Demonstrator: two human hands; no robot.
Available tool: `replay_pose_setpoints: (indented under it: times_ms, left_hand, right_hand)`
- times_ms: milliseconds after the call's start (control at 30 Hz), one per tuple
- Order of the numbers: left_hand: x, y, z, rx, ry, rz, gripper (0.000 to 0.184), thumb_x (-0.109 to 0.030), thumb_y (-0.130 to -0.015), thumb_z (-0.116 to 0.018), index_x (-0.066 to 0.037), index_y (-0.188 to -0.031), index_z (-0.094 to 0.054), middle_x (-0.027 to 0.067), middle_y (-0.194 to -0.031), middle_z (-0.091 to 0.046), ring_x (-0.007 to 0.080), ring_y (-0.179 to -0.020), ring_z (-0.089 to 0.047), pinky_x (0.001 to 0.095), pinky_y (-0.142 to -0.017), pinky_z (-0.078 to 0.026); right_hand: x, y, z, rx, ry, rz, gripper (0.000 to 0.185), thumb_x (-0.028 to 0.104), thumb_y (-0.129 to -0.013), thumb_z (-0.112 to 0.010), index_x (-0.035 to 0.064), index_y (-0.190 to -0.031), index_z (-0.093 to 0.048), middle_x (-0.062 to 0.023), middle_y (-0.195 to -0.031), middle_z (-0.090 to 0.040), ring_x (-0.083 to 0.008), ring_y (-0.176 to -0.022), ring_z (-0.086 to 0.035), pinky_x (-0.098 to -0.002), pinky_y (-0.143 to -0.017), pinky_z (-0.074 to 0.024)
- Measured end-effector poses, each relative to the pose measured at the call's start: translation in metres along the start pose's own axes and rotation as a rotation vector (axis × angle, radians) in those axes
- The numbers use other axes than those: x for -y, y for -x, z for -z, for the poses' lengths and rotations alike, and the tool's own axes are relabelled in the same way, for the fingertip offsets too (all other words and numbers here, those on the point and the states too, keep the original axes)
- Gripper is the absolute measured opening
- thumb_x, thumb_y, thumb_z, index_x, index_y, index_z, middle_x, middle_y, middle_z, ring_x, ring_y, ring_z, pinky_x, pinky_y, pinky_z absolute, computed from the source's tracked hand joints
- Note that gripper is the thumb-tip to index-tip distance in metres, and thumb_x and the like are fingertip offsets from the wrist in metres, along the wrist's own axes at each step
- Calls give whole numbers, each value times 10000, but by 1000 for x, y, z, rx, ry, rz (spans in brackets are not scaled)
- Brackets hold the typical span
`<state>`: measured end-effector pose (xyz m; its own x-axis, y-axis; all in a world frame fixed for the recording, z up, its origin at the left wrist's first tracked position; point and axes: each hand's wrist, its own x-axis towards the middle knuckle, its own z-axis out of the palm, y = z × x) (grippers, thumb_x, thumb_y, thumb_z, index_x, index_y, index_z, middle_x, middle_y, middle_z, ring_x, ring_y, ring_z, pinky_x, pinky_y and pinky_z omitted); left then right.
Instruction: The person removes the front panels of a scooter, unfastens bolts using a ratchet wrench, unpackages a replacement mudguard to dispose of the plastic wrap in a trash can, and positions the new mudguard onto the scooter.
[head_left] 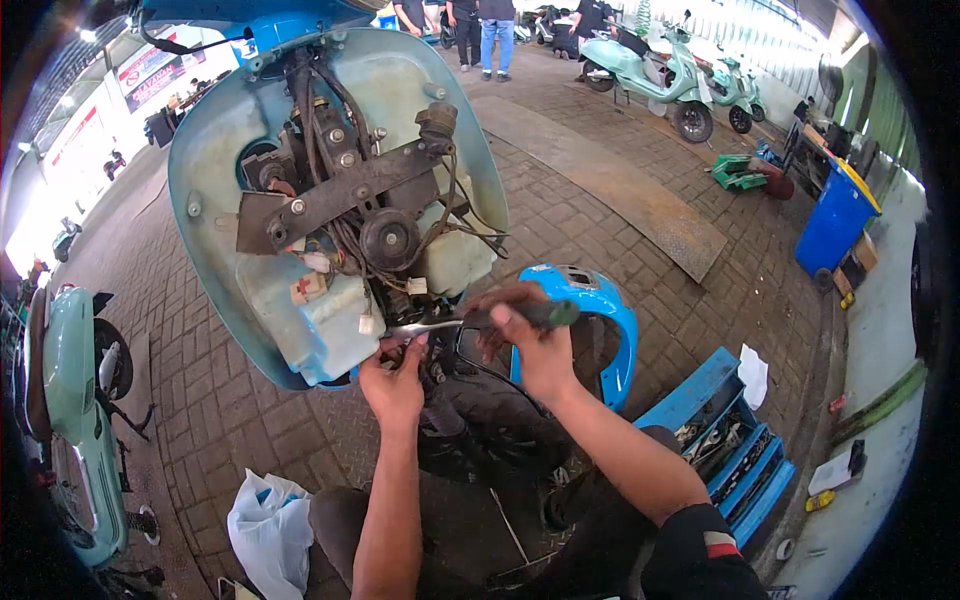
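beside the panel [215, 265], a likely stiff metal tool [435, 326] is held in the right hand [540, 355], best by its handle [563, 314]; the left hand [393, 382] is narrowed near its tip, grip unclear.

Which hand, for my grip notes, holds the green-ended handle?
The right hand, closed around the handle; the left hand is by the metal shaft instead.

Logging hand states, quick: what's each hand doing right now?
Left hand: curled up beside the tip of the metal-shafted tool; whether it grips anything cannot be told.
Right hand: closed, holding the tool's handle.
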<state>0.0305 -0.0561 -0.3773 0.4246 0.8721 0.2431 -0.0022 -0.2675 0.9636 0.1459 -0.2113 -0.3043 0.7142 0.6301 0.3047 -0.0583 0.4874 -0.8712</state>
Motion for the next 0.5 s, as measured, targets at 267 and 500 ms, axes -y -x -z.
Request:
replay_pose_setpoints:
  times_ms: [267, 500]
  left_hand:
    - [-1, -5, 4, 57, 162, 14, 174, -71, -884, -832, 35, -969, -722, 29, -907, -683, 115, -849, -570, 273, -786, -460]
    - [-9, -7, -3, 16, 296, 117, 226, 0, -832, -852, 4, -998, -700, -6, -895, -635, 89, -820, -525, 247, -746, -438]
  right_hand:
    - [10, 4, 0, 52, 151, 79, 246, 247, -1014, -727, 30, -1124, -694, 17, -787, -670, -41, -666, -591, -213, -592, -460]
    - [16, 3, 3, 52, 202, 51, 254, 250, -1020, -718, 13, -1109, -688, 12, -785, -664, -47, -668, -601, -221, -586, -475]
